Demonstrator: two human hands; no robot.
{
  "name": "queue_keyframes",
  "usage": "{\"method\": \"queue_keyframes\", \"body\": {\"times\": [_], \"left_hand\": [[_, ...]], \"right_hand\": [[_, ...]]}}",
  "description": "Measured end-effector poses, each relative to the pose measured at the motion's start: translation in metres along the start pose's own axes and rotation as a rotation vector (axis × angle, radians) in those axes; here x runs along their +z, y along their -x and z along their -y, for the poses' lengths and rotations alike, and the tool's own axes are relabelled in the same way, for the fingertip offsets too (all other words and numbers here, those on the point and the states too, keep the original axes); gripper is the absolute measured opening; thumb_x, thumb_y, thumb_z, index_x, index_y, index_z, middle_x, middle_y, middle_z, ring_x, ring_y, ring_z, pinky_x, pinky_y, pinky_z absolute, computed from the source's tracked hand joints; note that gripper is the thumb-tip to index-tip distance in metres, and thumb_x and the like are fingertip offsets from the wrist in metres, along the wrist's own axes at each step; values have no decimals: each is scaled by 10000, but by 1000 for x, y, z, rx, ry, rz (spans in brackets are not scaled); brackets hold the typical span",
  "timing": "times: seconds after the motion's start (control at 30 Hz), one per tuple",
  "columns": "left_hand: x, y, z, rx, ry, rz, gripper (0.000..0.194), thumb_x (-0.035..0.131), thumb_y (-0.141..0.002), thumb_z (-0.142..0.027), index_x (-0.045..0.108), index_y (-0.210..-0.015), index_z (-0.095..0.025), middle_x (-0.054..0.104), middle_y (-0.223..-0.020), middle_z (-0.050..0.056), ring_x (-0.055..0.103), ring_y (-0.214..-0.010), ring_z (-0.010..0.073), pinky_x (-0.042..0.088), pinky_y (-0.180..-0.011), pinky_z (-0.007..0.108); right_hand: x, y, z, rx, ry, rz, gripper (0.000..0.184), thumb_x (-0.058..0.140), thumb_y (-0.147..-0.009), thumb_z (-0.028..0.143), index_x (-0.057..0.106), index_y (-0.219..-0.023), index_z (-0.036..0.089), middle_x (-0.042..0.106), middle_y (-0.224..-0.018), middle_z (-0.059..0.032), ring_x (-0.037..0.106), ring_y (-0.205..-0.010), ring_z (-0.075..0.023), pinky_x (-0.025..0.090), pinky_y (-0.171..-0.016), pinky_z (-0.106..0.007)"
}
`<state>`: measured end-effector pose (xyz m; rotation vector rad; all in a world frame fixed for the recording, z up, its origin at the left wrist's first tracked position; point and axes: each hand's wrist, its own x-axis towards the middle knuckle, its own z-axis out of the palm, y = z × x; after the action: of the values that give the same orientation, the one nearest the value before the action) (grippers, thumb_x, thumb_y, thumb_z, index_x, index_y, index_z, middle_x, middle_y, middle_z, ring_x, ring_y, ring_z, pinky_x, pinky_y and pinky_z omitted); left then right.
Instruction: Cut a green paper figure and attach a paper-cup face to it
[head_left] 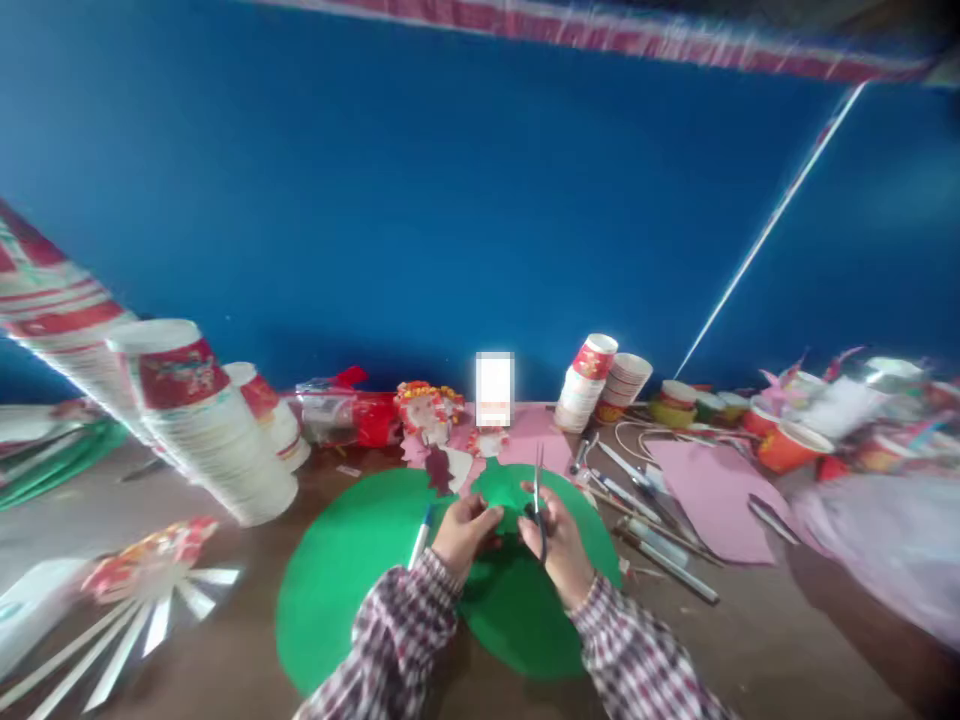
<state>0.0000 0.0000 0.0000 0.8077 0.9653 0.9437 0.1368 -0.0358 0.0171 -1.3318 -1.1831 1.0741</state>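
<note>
My left hand (465, 535) pinches a small green paper piece (501, 492) between thumb and fingers. My right hand (561, 545) is closed round a pair of scissors (538, 475), its blades pointing up and away from me. The right fingertips are close to the green piece's right edge; whether they touch it I cannot tell. Beneath both hands lies a large rounded green sheet (337, 560). A white pen with a blue tip (421, 538) rests on it beside my left hand. Just beyond are a dark red cut-out (439, 468) and pink paper (536, 428).
Tall stacks of paper cups (217, 430) stand at the left, with shorter stacks (587, 385) behind. A fanned cut cup (161, 575) lies front left. Pens and tools (667, 555), a pink sheet (712, 500) and an orange cup (793, 447) lie right. A blue wall (450, 200) bounds the back.
</note>
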Motion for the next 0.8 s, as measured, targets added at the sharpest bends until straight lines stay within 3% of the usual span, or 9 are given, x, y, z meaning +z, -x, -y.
{"method": "queue_keyframes", "body": {"times": [0.33,0.6,0.8], "left_hand": [[1,2,3,-20,6,11,457,804,-501,-453,543,-719,-148,475,-558,-68,458,-448,54,458,-450,199],[0,1,2,-34,6,26,433,813,-495,-412,562,-716,-136,529,-584,-46,500,-448,67,460,-434,198],[0,2,0,-31,35,-5,439,812,-499,-409,579,-744,-129,552,-582,-39,519,-446,68,448,-424,178]], "right_hand": [[1,-1,-8,-9,-91,19,439,594,-698,281,490,-1108,162,337,-548,90,315,-458,-76,256,-427,-204],[0,0,-14,-53,-68,24,430,594,-730,249,471,-1130,148,339,-568,88,317,-484,-72,270,-438,-196],[0,0,-14,-60,-48,15,392,614,-761,317,493,-1097,156,351,-565,82,342,-489,-77,294,-451,-203]]}}
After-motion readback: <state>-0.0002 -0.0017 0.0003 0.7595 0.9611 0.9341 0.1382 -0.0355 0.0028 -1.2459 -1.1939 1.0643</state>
